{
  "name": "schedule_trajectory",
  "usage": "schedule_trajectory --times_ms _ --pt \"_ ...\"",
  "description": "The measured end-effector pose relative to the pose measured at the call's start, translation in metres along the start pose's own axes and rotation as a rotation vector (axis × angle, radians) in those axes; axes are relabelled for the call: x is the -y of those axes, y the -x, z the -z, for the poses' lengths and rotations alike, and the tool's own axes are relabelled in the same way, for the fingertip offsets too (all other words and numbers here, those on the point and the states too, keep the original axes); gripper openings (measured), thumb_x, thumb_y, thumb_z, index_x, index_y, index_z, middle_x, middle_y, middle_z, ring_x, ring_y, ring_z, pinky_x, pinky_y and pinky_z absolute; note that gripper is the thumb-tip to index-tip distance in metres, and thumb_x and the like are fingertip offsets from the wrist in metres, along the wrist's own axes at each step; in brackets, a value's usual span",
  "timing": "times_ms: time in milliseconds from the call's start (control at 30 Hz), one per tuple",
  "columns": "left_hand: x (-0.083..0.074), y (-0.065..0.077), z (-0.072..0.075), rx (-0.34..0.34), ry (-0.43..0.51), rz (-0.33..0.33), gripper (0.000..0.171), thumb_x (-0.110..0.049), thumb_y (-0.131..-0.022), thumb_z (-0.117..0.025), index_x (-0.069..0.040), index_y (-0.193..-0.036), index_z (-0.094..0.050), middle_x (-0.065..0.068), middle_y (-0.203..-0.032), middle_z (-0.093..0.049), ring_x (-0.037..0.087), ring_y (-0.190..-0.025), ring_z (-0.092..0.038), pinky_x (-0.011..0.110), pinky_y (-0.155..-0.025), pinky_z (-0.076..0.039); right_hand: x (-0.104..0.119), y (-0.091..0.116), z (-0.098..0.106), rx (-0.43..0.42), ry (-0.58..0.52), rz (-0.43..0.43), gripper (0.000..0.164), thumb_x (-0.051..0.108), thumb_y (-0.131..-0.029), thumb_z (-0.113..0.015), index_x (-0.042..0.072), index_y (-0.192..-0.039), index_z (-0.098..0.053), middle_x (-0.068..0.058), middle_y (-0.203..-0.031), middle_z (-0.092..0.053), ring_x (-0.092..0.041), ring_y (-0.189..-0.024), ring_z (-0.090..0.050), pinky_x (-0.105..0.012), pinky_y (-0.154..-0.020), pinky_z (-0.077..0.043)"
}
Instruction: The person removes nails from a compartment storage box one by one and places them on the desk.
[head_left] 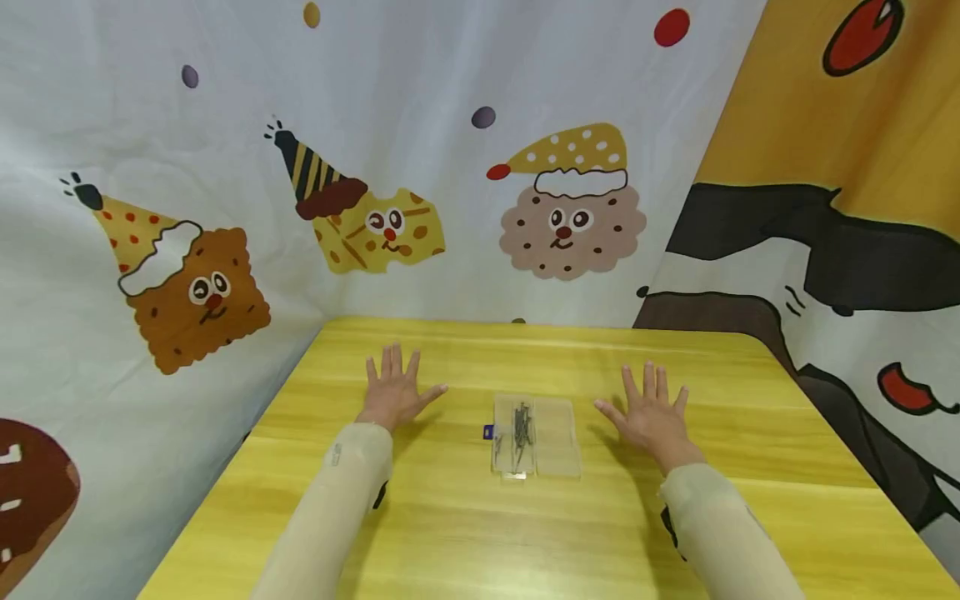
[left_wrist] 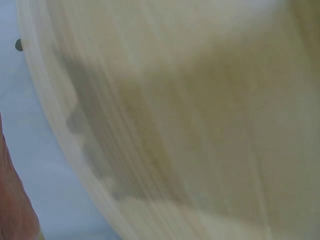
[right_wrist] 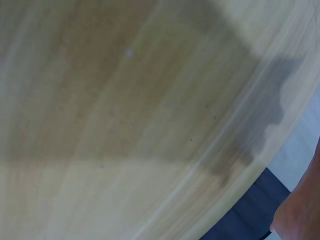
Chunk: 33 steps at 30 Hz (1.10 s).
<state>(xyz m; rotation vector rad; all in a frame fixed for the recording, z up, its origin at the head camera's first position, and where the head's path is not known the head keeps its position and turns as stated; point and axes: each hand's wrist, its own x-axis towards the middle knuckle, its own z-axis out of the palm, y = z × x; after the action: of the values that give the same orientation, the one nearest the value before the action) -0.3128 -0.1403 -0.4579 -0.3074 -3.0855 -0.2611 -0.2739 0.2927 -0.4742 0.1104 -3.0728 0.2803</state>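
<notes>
On the table lies a clear plastic case [head_left: 557,437], its lid folded open to the right. Several dark, thin metal pieces, nail- or screw-like, [head_left: 522,427] are heaped in its left half; their exact kind is too small to tell. A small blue tab [head_left: 488,432] sticks out at the case's left side. To the left of the case, my left hand [head_left: 393,395] is held with straight, spread fingers and holds nothing. My right hand [head_left: 655,418] is to the right of the case, fingers likewise spread, holding nothing. Each wrist view shows only an edge of its hand.
The yellow wood-grain table [head_left: 480,542] reaches back to a white cloth backdrop [head_left: 420,75] printed with cartoon snacks. Cloth also hangs along the left and right sides. Shadows of the hands fall on the tabletop in both wrist views.
</notes>
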Motion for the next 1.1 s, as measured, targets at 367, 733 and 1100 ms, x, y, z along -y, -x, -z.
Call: schedule_trajectory --times_ms 367,733,1100 --pt "-0.003 0.002 -0.002 0.005 -0.024 0.001 0.095 -0.073 -0.094 -0.037 -0.009 -0.159 -0.013 0.029 -0.160 0.000 0.043 -0.148 0.003 0.065 -0.113 0.007 0.006 0.009 0.006 -0.015 -0.013 0.015 0.094 0.073 -0.096 -0.029 0.006 -0.159 -0.009 -0.032 -0.159 0.009 -0.052 -0.144 0.008 -0.074 -0.103 0.015" --pt "-0.010 0.004 0.001 -0.006 -0.037 -0.013 0.094 -0.072 -0.094 -0.040 -0.008 -0.159 -0.016 0.030 -0.160 -0.004 0.044 -0.148 -0.001 0.066 -0.113 0.004 0.014 0.011 0.012 -0.019 -0.050 0.034 0.090 0.069 -0.097 -0.033 0.006 -0.159 -0.010 -0.030 -0.160 0.008 -0.051 -0.145 0.006 -0.073 -0.106 0.009" --pt "-0.025 0.001 0.005 0.003 -0.030 -0.046 0.094 -0.073 -0.094 -0.038 -0.009 -0.159 -0.017 0.028 -0.161 -0.004 0.042 -0.149 -0.003 0.066 -0.113 0.003 0.025 0.011 0.016 -0.027 -0.114 0.077 0.085 0.063 -0.100 -0.036 0.006 -0.159 -0.014 -0.027 -0.161 0.003 -0.047 -0.147 0.004 -0.071 -0.109 0.003"
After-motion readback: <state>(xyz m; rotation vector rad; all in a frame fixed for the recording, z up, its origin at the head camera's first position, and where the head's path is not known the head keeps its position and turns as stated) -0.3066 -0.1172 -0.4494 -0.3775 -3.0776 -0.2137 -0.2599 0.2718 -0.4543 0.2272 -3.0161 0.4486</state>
